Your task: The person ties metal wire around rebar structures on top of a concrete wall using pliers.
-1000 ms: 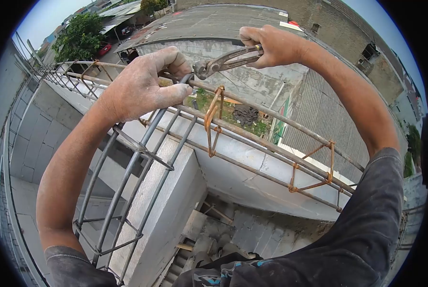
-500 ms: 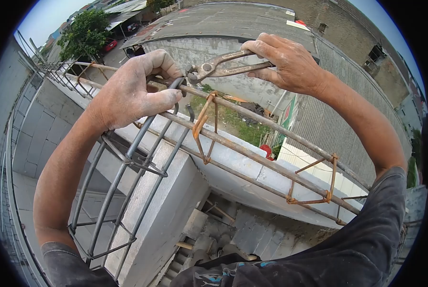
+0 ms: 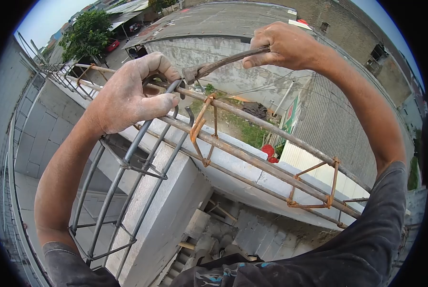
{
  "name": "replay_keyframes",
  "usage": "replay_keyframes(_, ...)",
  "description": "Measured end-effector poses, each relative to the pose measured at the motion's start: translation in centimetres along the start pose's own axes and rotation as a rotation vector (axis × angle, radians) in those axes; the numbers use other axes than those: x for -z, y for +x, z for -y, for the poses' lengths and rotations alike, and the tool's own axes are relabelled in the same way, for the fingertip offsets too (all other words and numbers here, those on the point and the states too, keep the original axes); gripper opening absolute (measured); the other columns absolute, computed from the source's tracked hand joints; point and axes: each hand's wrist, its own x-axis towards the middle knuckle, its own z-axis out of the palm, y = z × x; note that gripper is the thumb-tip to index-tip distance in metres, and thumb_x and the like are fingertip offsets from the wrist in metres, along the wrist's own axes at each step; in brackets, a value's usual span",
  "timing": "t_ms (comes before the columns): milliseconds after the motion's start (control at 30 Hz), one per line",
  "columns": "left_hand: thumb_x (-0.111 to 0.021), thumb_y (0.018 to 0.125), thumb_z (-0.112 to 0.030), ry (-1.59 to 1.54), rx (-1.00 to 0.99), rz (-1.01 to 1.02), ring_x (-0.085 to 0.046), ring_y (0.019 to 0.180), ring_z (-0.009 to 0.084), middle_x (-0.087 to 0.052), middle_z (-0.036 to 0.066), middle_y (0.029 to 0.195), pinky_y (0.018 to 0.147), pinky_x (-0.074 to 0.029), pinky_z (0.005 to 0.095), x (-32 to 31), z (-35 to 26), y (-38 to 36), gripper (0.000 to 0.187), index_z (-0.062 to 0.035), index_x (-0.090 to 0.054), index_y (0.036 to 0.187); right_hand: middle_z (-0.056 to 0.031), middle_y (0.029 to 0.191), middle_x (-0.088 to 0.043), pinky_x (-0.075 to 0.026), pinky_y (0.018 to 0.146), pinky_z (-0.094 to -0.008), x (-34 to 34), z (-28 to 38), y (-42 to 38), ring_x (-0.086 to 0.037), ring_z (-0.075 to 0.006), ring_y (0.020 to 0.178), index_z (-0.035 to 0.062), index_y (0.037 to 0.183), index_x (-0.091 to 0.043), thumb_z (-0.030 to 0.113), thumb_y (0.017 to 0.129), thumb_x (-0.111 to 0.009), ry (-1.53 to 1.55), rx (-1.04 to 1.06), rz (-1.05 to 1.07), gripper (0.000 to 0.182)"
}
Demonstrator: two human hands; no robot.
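My right hand [image 3: 286,45] grips the handles of a pair of steel pincers [image 3: 223,62], now seen nearly edge-on. Their jaws are close to the fingertips of my left hand [image 3: 128,95], at the bent top of a dark grey rebar [image 3: 142,131]. My left hand is closed around that bar where it crosses the rusty horizontal rebar cage [image 3: 254,152]; its dusty thumb and forefinger lie on either side of the bend. Any tie wire at the jaws is too small to make out. Below hangs an upright grey rebar cage [image 3: 96,215] with square stirrups.
A white block wall [image 3: 242,165] runs under the rusty cage, and a pale column [image 3: 152,210] stands beside the grey cage. Far below are a floor with rubble [image 3: 219,239] and, beyond the wall, a yard with a red object [image 3: 268,151]. Corrugated roofs [image 3: 338,115] lie behind.
My right hand has risen slightly and rolled the pincers, so their handles now overlap in view instead of showing spread. My left hand stays almost where it was on the rebar.
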Motion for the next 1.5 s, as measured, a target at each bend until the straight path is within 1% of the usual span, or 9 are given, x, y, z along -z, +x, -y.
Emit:
replay_keyframes(167,-0.069,0.073,-0.033,0.001,-0.052,-0.037,-0.066,0.083,0.0221,-0.062,0.014,0.089,0.076,-0.058,0.0370,-0.3,0.5,-0.1,0.045,0.0021,-0.063,0.101,-0.0072,0.051,-0.052,-0.042,0.032,-0.0330,1.3,1.7,-0.5,-0.050,-0.0182,0.035,-0.0044,0.064,-0.063,0.060,0.073,-0.081,0.301,-0.225,0.380,0.067)
replay_keyframes(300,-0.069,0.073,-0.035,-0.013,0.020,-0.014,-0.064,0.087,0.0222,-0.061,0.013,0.092,0.079,-0.057,0.0374,-0.4,-0.2,-0.2,0.049,0.0025,-0.062,0.104,-0.0062,0.050,-0.050,-0.036,0.027,-0.0252,2.7,2.3,-1.0,-0.047,-0.0107,0.031,-0.0059,0.087,-0.062,0.037,0.070,-0.086,0.662,-0.383,0.689,0.052)
replay_keyframes(400,-0.070,0.072,-0.037,-0.014,0.029,-0.020,-0.062,0.092,0.0232,-0.060,0.013,0.094,0.084,-0.053,0.0388,-0.4,-0.2,-0.1,0.052,0.0020,-0.062,0.106,-0.0070,0.057,-0.056,-0.048,0.037,-0.0322,3.1,2.7,-1.3,-0.056,-0.0165,0.041,-0.0018,0.101,-0.060,0.033,0.072,-0.084,0.503,-0.340,0.579,0.052)
replay_keyframes(600,-0.071,0.072,-0.040,-0.070,0.047,-0.027,-0.058,0.092,0.0233,-0.056,0.009,0.095,0.088,-0.047,0.0373,-0.6,0.3,-0.2,0.054,0.0007,-0.060,0.107,-0.0098,0.079,-0.067,-0.056,0.077,-0.0431,-1.1,1.7,-2.4,-0.068,-0.0287,0.078,0.0064,0.115,-0.060,0.044,0.075,-0.081,-0.426,0.347,-0.566,0.059)
replay_keyframes(733,-0.072,0.073,-0.042,-0.069,0.073,-0.003,-0.057,0.093,0.0203,-0.055,0.008,0.097,0.086,-0.047,0.0335,-0.5,0.1,-0.2,0.056,-0.0004,-0.058,0.108,-0.0189,0.116,-0.066,-0.060,0.059,-0.0370,0.3,2.0,-3.1,-0.069,-0.0296,0.090,0.0062,0.124,-0.063,0.056,0.099,-0.051,-0.520,0.030,-0.164,0.057)
replay_keyframes(833,-0.073,0.074,-0.037,-0.055,0.000,-0.010,-0.058,0.094,0.0188,-0.056,0.007,0.097,0.086,-0.048,0.0329,-0.6,0.6,-0.2,0.052,-0.0013,-0.059,0.109,-0.0201,0.120,-0.065,-0.059,0.074,-0.0422,2.2,2.5,-1.8,-0.067,-0.0314,0.100,0.0021,0.124,-0.062,0.052,0.096,-0.057,0.027,-0.169,0.253,0.058)
replay_keyframes(1233,-0.076,0.077,-0.032,-0.057,-0.044,-0.033,-0.061,0.095,0.0174,-0.058,0.006,0.097,0.085,-0.052,0.0335,-0.5,0.6,-0.3,0.046,-0.0034,-0.062,0.111,-0.0099,0.076,-0.064,-0.057,0.067,-0.0374,4.5,2.4,0.5,-0.068,-0.0250,0.073,0.0042,0.099,-0.070,0.055,0.075,-0.078,0.529,-0.541,0.871,0.057)
replay_keyframes(1367,-0.077,0.076,-0.031,-0.048,-0.045,-0.048,-0.059,0.088,0.0154,-0.058,0.005,0.092,0.078,-0.050,0.0307,-0.4,0.9,-0.4,0.041,-0.0031,-0.066,0.104,-0.0112,0.069,-0.063,-0.056,0.060,-0.0384,2.9,2.7,-0.2,-0.067,-0.0257,0.065,0.0023,0.082,-0.072,0.063,0.066,-0.081,0.140,-0.382,0.521,0.063)
replay_keyframes(1500,-0.076,0.076,-0.031,-0.073,-0.004,-0.052,-0.060,0.086,0.0155,-0.058,0.005,0.091,0.076,-0.051,0.0308,-0.5,1.0,-0.6,0.040,-0.0030,-0.066,0.103,-0.0099,0.058,-0.057,-0.052,0.054,-0.0385,-0.2,1.8,-2.3,-0.062,-0.0255,0.055,0.0024,0.077,-0.069,0.066,0.061,-0.082,0.050,-0.030,-0.162,0.067)
